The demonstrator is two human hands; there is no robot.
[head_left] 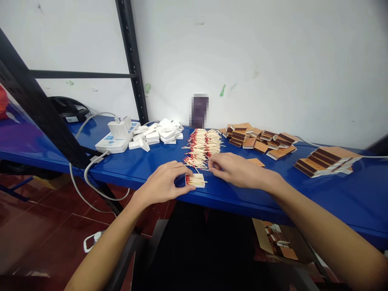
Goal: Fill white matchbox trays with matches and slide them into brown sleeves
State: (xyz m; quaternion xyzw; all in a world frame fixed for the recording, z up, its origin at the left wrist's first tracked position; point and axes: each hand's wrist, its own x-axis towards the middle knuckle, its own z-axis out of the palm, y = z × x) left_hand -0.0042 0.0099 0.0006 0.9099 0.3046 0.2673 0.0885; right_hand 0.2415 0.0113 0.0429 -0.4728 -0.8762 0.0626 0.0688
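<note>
Near the front edge of the blue table lies a small white matchbox tray (199, 180) with red-tipped matches in it. My left hand (168, 182) grips this tray at its left end between thumb and fingers. Just to the right, my right hand (232, 169) has its fingers curled and pinched beside the heap of loose matches (201, 147). Whether a match is between those fingertips is hidden. A single orange-brown matchbox sleeve (256, 162) lies flat behind my right wrist.
A pile of white trays (163, 131) is at the back left, beside a power strip (113, 141) with cables. Brown matchbox sleeves (262, 139) are heaped at the back right, and stacked matchboxes (327, 160) stand farther right. A dark metal post (45, 97) rises at left.
</note>
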